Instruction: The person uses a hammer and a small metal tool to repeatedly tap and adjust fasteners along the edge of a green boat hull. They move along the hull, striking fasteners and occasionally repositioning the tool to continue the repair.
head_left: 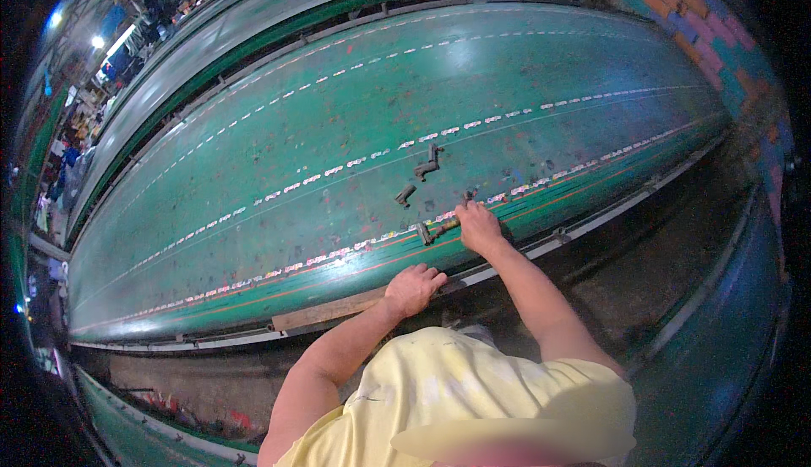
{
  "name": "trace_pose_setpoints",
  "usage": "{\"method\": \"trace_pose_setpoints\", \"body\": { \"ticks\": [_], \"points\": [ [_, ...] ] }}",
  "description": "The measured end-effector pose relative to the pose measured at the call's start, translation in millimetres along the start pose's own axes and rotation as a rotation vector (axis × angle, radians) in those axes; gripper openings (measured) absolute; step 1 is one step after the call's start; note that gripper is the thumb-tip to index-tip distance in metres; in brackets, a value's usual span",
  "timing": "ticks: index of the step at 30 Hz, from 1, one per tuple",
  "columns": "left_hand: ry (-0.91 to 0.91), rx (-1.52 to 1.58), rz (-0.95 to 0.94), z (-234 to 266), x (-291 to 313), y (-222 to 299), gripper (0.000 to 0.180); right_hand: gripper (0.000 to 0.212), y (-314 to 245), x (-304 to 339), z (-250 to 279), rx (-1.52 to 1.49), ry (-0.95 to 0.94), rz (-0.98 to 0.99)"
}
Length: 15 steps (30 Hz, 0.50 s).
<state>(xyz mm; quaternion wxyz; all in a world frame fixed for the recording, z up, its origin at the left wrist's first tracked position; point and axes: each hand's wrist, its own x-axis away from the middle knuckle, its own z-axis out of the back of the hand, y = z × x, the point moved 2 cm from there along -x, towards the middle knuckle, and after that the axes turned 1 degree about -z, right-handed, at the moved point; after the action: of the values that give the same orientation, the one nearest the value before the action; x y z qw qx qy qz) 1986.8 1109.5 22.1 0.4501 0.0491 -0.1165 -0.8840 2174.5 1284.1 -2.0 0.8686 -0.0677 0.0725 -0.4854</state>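
My right hand (479, 226) is over the near part of the long green table (363, 121), its fingers closed round a small dark metal bracket (427, 233) whose brownish arm runs into the grip. Farther in on the surface lie two similar loose pieces: a crooked metal bracket (429, 163) and a shorter metal piece (405, 195). At the table's near edge, my left hand (414, 288) is closed, the fingers curled down by the rail. What those fingers hold, if anything, is hidden.
Rows of small printed marks and an orange line run along the table. A pale metal rail (541, 250) borders its near side, with a wooden strip (329, 310) at the left. Another long table (186, 53) stands beyond; coloured paving (701, 19) lies far right.
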Motion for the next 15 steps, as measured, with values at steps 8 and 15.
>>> {"method": "trace_pose_setpoints", "body": {
  "ticks": [8, 15],
  "points": [
    [0.046, 0.004, 0.014, -1.2, 2.1, -2.9, 0.034, 0.042, -6.9, 73.2, 48.9, -0.507, 0.216, -0.397],
    [0.118, -0.066, -0.05, -8.9, -2.8, -5.5, 0.03, 0.032, -81.2, 189.0, 16.8, -0.523, 0.552, -0.294]
  ]
}}
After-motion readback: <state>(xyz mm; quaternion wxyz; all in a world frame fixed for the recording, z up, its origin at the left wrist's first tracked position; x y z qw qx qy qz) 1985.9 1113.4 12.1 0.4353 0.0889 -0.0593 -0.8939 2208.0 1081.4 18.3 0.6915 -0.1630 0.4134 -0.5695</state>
